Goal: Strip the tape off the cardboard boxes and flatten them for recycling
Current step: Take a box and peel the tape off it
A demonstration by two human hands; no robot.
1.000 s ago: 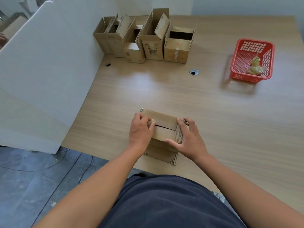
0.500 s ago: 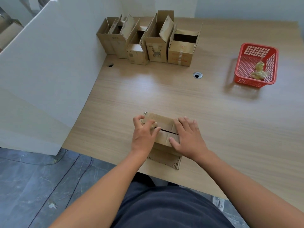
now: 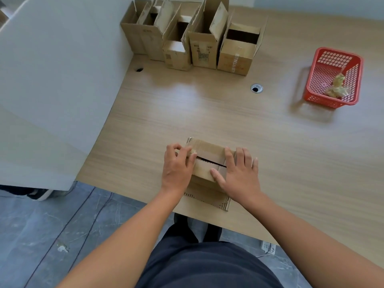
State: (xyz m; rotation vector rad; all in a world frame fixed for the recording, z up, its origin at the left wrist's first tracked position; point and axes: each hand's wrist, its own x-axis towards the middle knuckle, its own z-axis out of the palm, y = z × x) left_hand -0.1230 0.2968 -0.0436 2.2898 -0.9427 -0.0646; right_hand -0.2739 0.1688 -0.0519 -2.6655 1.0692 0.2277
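A small cardboard box (image 3: 209, 163) stands at the near edge of the wooden table (image 3: 207, 113), its top flaps closed with a dark slit between them and brown tape across the top. My left hand (image 3: 177, 166) sits at the box's left end, thumb and fingers pinching the tape end (image 3: 192, 151) there. My right hand (image 3: 239, 173) lies flat on the right part of the top, fingers straight, thumb against the front face. A flat piece of cardboard (image 3: 207, 199) lies under the box.
Several open cardboard boxes (image 3: 199, 42) stand in a row at the far left of the table. A red plastic basket (image 3: 334, 77) holding crumpled tape sits at the right. A white partition (image 3: 58, 80) borders the table's left side. A cable hole (image 3: 256, 88) is mid-table.
My right hand slid from gripping the box's right end up onto its top and flattened. My left hand stayed at the tape end. The camera moved closer.
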